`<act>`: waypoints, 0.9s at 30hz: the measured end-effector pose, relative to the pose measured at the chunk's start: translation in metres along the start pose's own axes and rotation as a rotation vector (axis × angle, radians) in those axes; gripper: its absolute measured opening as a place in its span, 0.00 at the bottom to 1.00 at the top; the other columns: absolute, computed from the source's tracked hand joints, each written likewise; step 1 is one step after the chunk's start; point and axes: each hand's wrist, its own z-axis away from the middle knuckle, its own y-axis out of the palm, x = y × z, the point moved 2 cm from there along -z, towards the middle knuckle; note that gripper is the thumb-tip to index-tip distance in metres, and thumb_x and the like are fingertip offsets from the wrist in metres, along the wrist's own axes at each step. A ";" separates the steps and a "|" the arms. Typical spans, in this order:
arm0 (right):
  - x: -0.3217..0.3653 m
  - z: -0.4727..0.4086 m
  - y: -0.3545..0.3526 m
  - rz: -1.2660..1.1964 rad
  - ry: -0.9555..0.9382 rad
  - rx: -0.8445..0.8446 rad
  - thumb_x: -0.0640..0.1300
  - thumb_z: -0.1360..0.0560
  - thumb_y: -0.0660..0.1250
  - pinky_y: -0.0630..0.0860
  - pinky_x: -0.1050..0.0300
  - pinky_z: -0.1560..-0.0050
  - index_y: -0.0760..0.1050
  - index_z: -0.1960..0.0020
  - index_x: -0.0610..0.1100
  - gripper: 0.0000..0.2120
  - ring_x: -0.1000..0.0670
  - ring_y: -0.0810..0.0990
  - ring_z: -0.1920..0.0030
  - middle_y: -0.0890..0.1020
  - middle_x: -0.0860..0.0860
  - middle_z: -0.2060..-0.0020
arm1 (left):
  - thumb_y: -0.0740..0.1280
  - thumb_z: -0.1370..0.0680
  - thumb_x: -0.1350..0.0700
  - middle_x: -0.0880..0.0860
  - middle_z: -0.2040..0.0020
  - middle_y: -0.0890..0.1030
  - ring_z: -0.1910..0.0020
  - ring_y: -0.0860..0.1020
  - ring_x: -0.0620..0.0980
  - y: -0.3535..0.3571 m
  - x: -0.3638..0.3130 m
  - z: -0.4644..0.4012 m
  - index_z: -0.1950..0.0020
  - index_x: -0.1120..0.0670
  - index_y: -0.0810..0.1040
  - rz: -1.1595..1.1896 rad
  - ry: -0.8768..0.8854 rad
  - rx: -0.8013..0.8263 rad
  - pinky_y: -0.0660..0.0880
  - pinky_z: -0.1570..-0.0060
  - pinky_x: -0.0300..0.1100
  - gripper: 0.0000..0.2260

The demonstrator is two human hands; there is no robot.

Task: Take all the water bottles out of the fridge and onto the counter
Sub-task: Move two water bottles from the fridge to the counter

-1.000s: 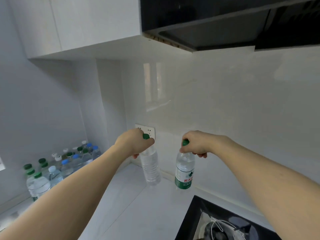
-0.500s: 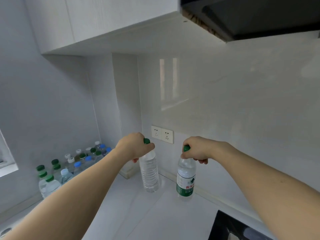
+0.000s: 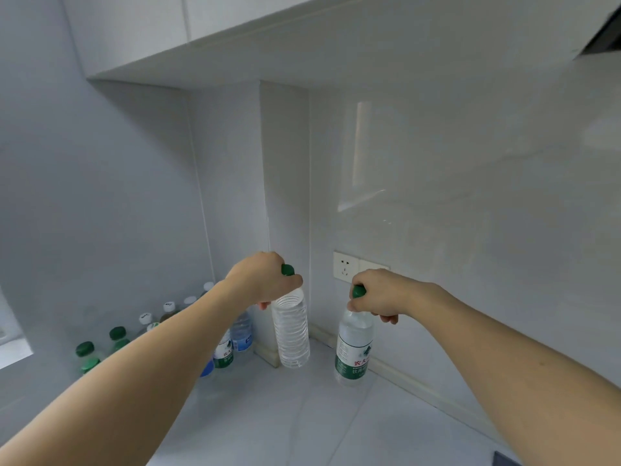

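Gripping necks lets the left hand (image 3: 265,280) and right hand (image 3: 379,294) lower the ribbed bottle (image 3: 290,331) and labelled bottle (image 3: 353,348) upright onto the tabletop (image 3: 285,415).

The view swings to the left. The black hood (image 3: 603,42) slides off to the top right corner, and the black stove at the bottom is almost out of sight. The group of bottles (image 3: 232,344) on the counter (image 3: 268,418) now sits closer to the middle. The left hand (image 3: 265,280) and right hand (image 3: 379,294) carry their two bottles nearer to the corner, left of the wall socket (image 3: 346,267).
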 end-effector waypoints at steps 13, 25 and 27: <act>0.068 -0.118 0.074 0.038 -0.082 0.012 0.50 0.26 0.65 0.75 0.53 0.69 0.74 0.51 0.44 0.10 0.45 0.76 0.72 0.80 0.42 0.56 | 0.62 0.27 0.46 0.51 0.75 0.80 0.80 0.74 0.45 0.045 0.134 -0.051 0.65 0.55 0.73 0.059 -0.084 0.110 0.69 0.73 0.35 0.14; 0.086 -0.207 0.141 0.087 -0.109 0.079 0.51 0.27 0.67 0.75 0.57 0.67 0.74 0.48 0.46 0.11 0.51 0.73 0.70 0.77 0.48 0.55 | 0.65 0.30 0.46 0.50 0.69 0.72 0.71 0.68 0.48 0.119 0.211 -0.072 0.62 0.56 0.73 0.109 -0.127 0.160 0.64 0.70 0.43 0.13; 0.088 -0.221 0.153 0.078 -0.114 0.095 0.51 0.26 0.67 0.74 0.57 0.65 0.74 0.47 0.46 0.12 0.50 0.73 0.66 0.76 0.47 0.53 | 0.65 0.30 0.46 0.50 0.67 0.75 0.70 0.70 0.48 0.127 0.220 -0.076 0.61 0.55 0.73 0.122 -0.127 0.161 0.65 0.69 0.43 0.12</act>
